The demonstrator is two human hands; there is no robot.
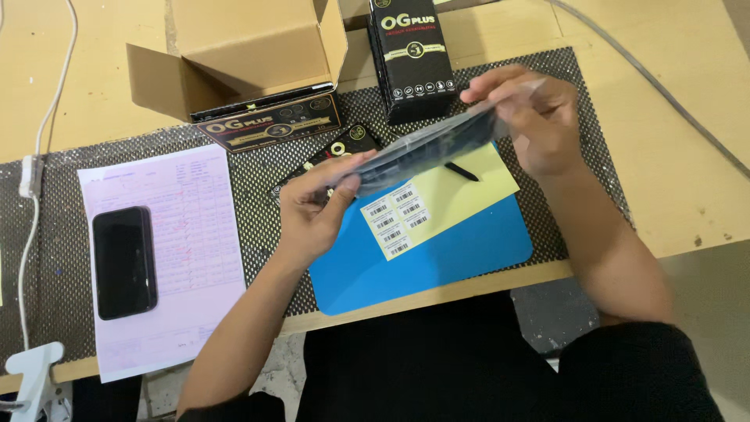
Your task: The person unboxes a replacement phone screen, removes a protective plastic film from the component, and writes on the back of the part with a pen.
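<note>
We look down on a wooden worktop (695, 195) under a dotted mat (258, 168), its far edge cut off. An open cardboard box (250, 55) hides part of a black box (269, 125). A blue pad (437, 254) lies half under a yellow label sheet (437, 199). Above it, our left hand (312, 211) and right hand (539, 125) each close a grip on opposite ends of a clear sleeve (430, 148); its dark contents are blurred.
</note>
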